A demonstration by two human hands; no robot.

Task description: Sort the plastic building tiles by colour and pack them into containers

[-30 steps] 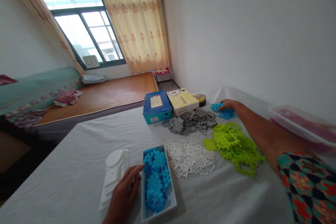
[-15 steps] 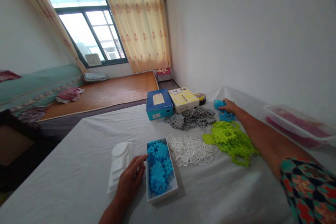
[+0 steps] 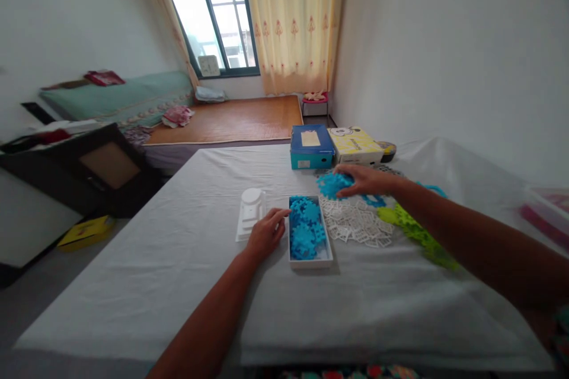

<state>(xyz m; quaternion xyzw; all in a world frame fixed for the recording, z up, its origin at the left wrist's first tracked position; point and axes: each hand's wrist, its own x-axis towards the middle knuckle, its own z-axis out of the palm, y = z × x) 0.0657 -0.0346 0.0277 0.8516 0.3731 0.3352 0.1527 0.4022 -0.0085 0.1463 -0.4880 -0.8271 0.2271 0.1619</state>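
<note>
My right hand (image 3: 362, 180) is closed around a small bunch of blue interlocking plastic pieces (image 3: 331, 185), held in the air just beyond the white box. More blue pieces (image 3: 306, 234) fill most of that open white box (image 3: 311, 264). My left hand (image 3: 270, 230) is at the box's left side, its fingers bent and close together with the fingertips on the rim; its thumb is mostly hidden. Left of this hand lies a white box-like part with a raised round end (image 3: 251, 213). A few blue pieces (image 3: 433, 189) are partly hidden behind my right arm.
White lattice pieces (image 3: 355, 222) are heaped right of the box, with green interlocking pieces (image 3: 415, 234) beyond, partly under my arm. Grey pieces (image 3: 393, 170) show behind my hand. A blue carton (image 3: 312, 148) and a yellow one (image 3: 355, 145) stand at the table's far end.
My right hand has carried blue pieces leftward from the far right pile towards the white box. My left hand stays at the box's left rim. The camera view has shifted left.
</note>
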